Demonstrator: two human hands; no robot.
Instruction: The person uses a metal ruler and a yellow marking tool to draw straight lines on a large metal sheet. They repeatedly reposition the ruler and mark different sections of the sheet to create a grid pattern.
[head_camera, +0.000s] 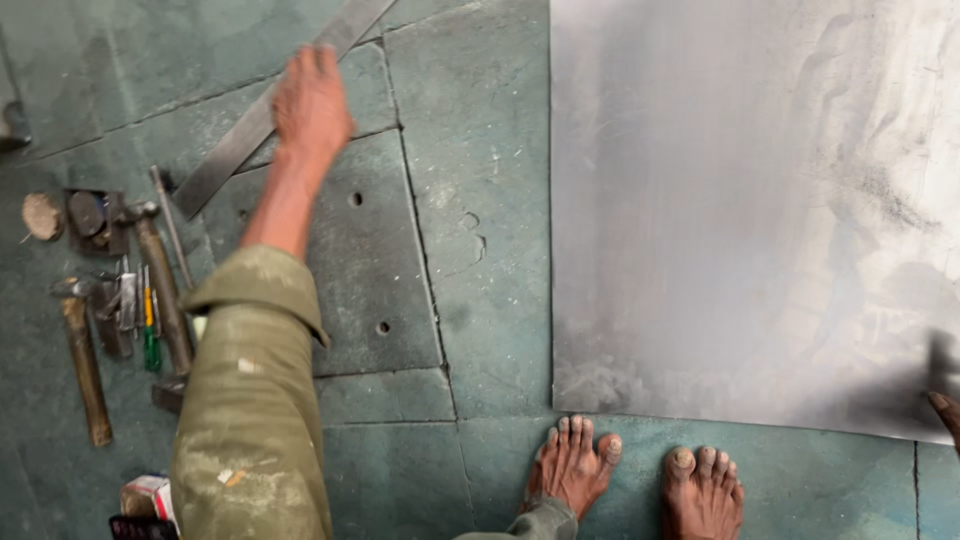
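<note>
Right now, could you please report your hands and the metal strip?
Left hand resting on metal strip, grip unclear. Right hand barely visible at sheet edge. Hammers lie nearby.

Floor (470, 200) open btwn steel strip (250, 125) & metal sheet (740, 200); tools (130, 300) crowd left.

We count one large metal sheet (740, 200), one long steel straightedge (262, 118), two wooden-handled hammers (85, 360) (160, 290), one green-handled screwdriver (150, 335), two bare feet (572, 465) (702, 490), and one hand (310, 100) fully in view.
</note>
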